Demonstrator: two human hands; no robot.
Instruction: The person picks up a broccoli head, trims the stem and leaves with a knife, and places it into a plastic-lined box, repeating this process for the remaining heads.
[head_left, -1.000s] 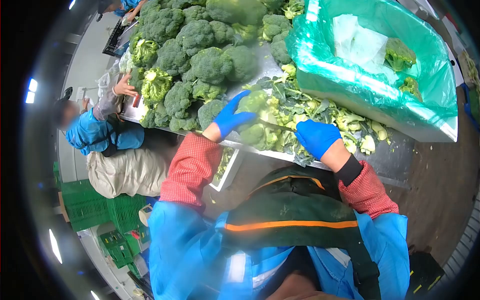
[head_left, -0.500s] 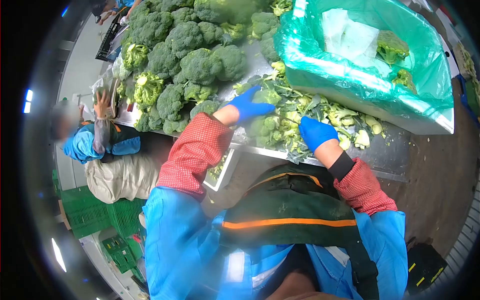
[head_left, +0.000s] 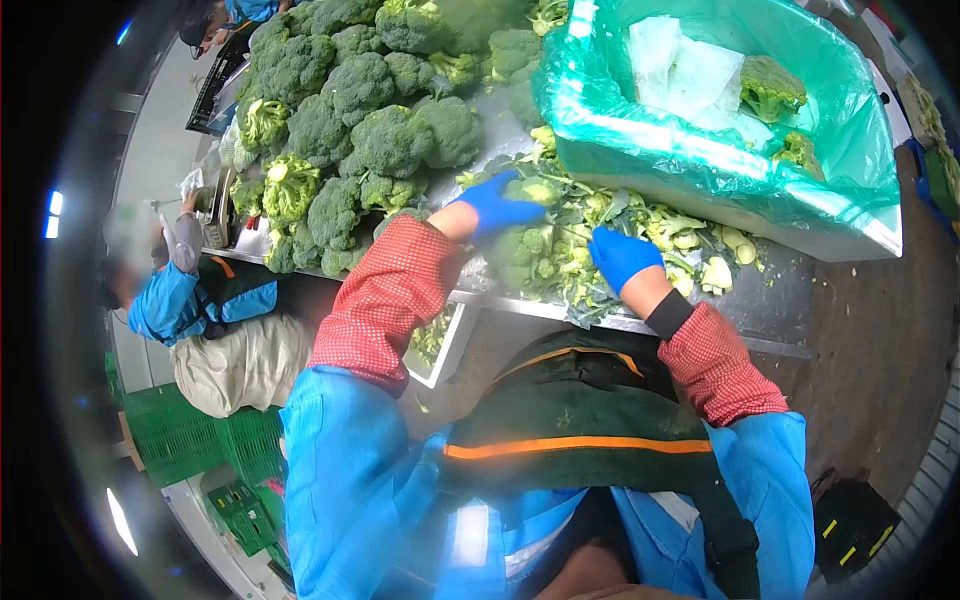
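One bumpy green broccoli head (head_left: 535,190), gripped by left hand (head_left: 495,210)

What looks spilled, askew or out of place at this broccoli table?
Nothing stands out. Loose trimmings of leaf and stem litter the table beside the green-lined box, which looks like ordinary cutting mess.

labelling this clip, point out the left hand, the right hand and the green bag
left hand (head_left: 497,209): head view, back of the glove
right hand (head_left: 620,256): head view, back of the glove
green bag (head_left: 650,150): head view, near wall
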